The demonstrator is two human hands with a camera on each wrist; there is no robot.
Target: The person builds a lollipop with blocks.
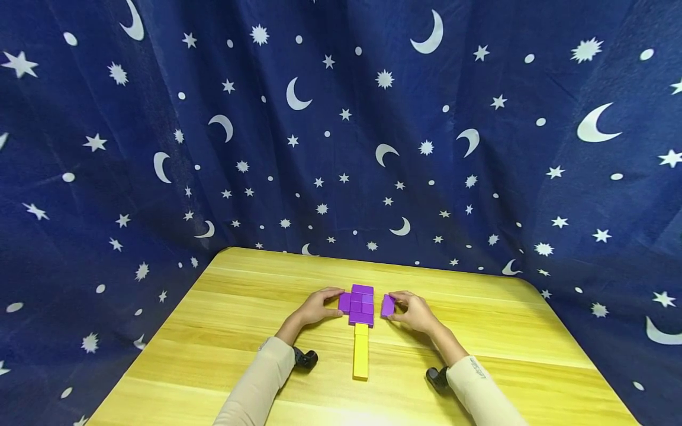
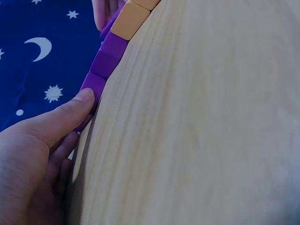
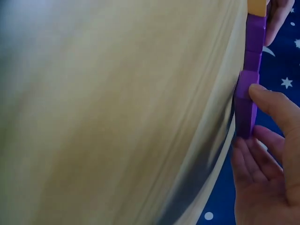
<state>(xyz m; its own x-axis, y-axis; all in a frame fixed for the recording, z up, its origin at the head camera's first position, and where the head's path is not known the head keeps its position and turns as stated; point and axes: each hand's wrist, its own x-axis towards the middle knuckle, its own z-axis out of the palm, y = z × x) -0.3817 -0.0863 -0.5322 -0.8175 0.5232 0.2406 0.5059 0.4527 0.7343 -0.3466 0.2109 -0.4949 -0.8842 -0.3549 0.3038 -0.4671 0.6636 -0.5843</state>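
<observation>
Several purple blocks (image 1: 362,318) lie fitted together in an upright group on the table. A column of yellow blocks (image 1: 360,357) runs from the group's near end toward me. My left hand (image 1: 315,309) pinches a purple block (image 1: 344,303) against the group's left side, thumb at its near end and fingers at the far end. To the right, my right hand (image 1: 418,312) holds another purple block (image 1: 388,306) between thumb and fingers, with a gap between it and the group. In the right wrist view, the thumb presses one end of that held purple block (image 3: 246,108).
The wooden table (image 1: 229,331) has rounded far corners. Behind it hangs a dark blue curtain (image 1: 351,148) with white moons and stars. Black wrist devices (image 1: 305,359) sit under both sleeves, close to the tabletop.
</observation>
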